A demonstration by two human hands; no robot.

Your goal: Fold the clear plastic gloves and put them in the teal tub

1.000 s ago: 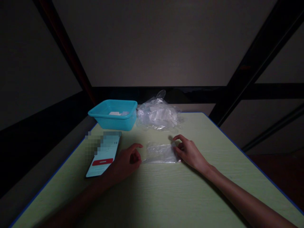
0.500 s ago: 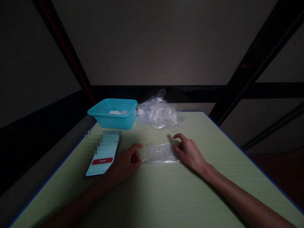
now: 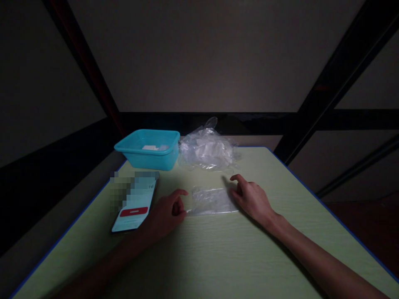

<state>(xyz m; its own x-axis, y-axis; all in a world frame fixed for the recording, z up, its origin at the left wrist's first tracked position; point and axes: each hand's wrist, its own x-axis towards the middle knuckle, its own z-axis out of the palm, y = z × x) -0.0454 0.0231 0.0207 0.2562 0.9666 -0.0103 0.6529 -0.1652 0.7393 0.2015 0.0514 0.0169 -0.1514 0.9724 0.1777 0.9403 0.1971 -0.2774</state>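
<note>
A clear plastic bag lies flat on the table between my two hands, its outline faint and its surface slightly wrinkled. At its left edge rests my left hand, index finger and thumb apart in a C shape, the other fingers curled; the thumb tip is close to the bag's lower left corner. My right hand is over the bag's right end and hides part of it. Its index finger reaches forward, apart from the thumb, with nothing visible between them.
A phone with a lit screen lies left of my left hand. Behind it stands a turquoise plastic basin with whitish items inside. A heap of crumpled clear plastic sits at the back of the pale table, before a wall.
My right hand has shifted slightly to the right, uncovering a little more of the bag's lower edge. My left hand and the other objects look unmoved.
</note>
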